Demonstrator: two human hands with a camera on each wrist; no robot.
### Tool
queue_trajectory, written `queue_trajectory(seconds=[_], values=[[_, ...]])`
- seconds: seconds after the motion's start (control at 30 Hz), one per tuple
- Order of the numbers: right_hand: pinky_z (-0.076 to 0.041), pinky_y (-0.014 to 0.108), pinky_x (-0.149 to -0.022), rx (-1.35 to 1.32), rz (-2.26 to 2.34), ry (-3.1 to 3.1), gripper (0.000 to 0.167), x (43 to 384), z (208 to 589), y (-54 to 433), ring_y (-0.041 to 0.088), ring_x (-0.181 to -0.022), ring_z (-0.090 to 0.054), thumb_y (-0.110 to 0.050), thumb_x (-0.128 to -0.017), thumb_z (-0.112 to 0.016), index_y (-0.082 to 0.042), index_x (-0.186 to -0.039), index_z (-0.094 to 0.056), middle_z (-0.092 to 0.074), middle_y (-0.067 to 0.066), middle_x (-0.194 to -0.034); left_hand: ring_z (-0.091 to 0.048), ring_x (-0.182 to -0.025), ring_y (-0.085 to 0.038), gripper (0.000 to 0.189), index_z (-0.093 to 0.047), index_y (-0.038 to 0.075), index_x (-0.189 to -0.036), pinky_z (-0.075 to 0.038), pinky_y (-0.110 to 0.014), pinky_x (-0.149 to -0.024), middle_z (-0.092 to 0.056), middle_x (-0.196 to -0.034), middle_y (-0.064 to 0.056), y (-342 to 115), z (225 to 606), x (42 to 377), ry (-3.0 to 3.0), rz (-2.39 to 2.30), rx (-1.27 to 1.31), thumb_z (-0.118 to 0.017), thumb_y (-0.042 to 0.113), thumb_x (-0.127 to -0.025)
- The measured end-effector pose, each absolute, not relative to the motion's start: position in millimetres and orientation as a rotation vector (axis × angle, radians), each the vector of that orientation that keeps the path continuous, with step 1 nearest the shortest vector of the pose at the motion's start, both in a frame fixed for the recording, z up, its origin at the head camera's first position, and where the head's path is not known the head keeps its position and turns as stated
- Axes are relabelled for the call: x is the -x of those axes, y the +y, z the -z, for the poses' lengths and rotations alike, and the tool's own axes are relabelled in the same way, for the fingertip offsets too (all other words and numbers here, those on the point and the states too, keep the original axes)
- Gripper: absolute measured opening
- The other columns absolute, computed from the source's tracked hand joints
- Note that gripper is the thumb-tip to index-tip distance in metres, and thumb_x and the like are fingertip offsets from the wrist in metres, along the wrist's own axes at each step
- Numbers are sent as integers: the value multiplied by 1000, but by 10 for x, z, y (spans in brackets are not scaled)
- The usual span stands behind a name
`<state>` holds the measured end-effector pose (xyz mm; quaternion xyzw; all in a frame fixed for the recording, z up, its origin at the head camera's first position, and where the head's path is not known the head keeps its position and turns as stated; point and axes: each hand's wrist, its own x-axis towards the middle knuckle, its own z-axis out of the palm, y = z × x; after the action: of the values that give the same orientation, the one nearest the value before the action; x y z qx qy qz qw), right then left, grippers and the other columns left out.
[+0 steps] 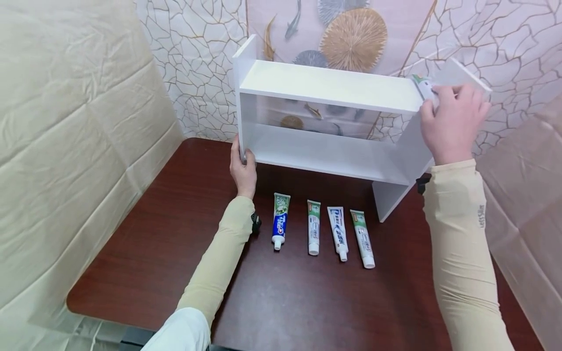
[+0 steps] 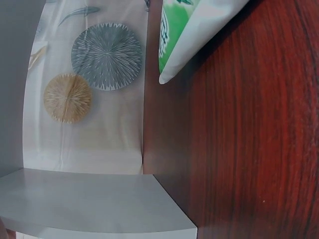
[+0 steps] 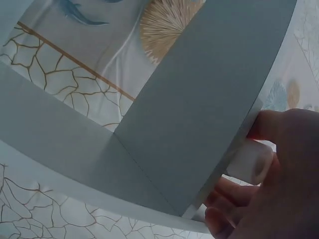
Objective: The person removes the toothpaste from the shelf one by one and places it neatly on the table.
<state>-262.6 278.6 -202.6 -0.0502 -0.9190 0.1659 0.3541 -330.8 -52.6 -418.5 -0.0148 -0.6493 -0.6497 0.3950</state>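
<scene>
A white two-tier shelf (image 1: 329,87) stands on the table. At its left side panel, my left hand (image 1: 243,170) grips the lower edge, thumb on the inner side. At the top tier's right end, my right hand (image 1: 456,117) holds a green and white toothpaste tube (image 1: 423,87); in the right wrist view its white cap (image 3: 251,162) shows between thumb and fingers by the board's edge. Most of that tube is hidden by the hand. In front of the shelf lie a blue-green toothpaste tube (image 1: 280,220) and several others, caps toward me.
The dark red wooden table (image 1: 167,234) reaches to the patterned back wall (image 1: 202,58). Left of it hangs a beige padded covering (image 1: 88,122). A white and blue tube (image 1: 337,234) lies between two green and white tubes (image 1: 313,226).
</scene>
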Motion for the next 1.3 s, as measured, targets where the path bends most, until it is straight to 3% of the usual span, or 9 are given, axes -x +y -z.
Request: queue_trajectory(seconds=[0.23, 0.47, 0.53, 0.77, 0.97, 1.13, 1.3], values=[[-24, 51, -106, 113, -460, -2281, 36, 2561, 2057, 2766, 41, -114, -43, -19, -94, -47, 3, -118, -63, -53, 28, -115, -57, -101, -23, 47, -46, 22, -144, -45, -31, -71, -55, -138, -4, -576, 4347, 3479, -1640, 1626, 73, -48, 12, -98], [-29, 50, -99, 114, -454, -2266, 32, 2454, 2092, 2745, 43, -106, -44, -20, -94, -49, 4, -112, -62, -56, 28, -108, -55, -114, -34, 47, -45, 7, -144, -48, -45, -85, -53, -139, -17, -525, 4109, 3221, -1629, 1651, 57, -47, 1, -97], [-30, 49, -96, 108, -453, -2257, 31, 2440, 2104, 2739, 44, -104, -44, -19, -94, -49, 4, -111, -62, -57, 28, -106, -55, -116, -34, 47, -45, 7, -144, -48, -48, -88, -52, -140, -17, -520, 4112, 3215, -1629, 1659, 46, -48, 2, -97], [-28, 44, -82, 119, -428, -2238, 29, 2398, 2125, 2736, 45, -95, -45, -15, -92, -50, 4, -109, -61, -61, 28, -100, -55, -116, -33, 47, -45, 6, -143, -48, -48, -89, -53, -139, -17, -503, 4126, 3210, -1634, 1651, 62, -48, 2, -97], [-31, 47, -76, 94, -396, -2218, 28, 2348, 2129, 2753, 47, -90, -50, -16, -91, -50, 4, -106, -62, -65, 29, -97, -56, -116, -34, 46, -45, 5, -143, -48, -49, -90, -53, -138, -18, -491, 4114, 3194, -1624, 1642, 73, -48, 2, -97], [-27, 44, -59, 99, -340, -2189, 28, 2288, 2149, 2767, 47, -76, -52, -18, -90, -50, 3, -102, -62, -65, 30, -85, -56, -113, -34, 46, -46, 5, -142, -48, -46, -88, -55, -137, -18, -491, 4107, 3193, -1615, 1622, 72, -48, 1, -96], [-22, 38, -52, 116, -307, -2175, 27, 2245, 2173, 2779, 46, -65, -52, -21, -91, -49, 1, -99, -63, -62, 29, -76, -56, -116, -33, 46, -46, 4, -142, -47, -45, -92, -54, -138, -18, -493, 4101, 3196, -1616, 1610, 85, -48, 1, -96]])
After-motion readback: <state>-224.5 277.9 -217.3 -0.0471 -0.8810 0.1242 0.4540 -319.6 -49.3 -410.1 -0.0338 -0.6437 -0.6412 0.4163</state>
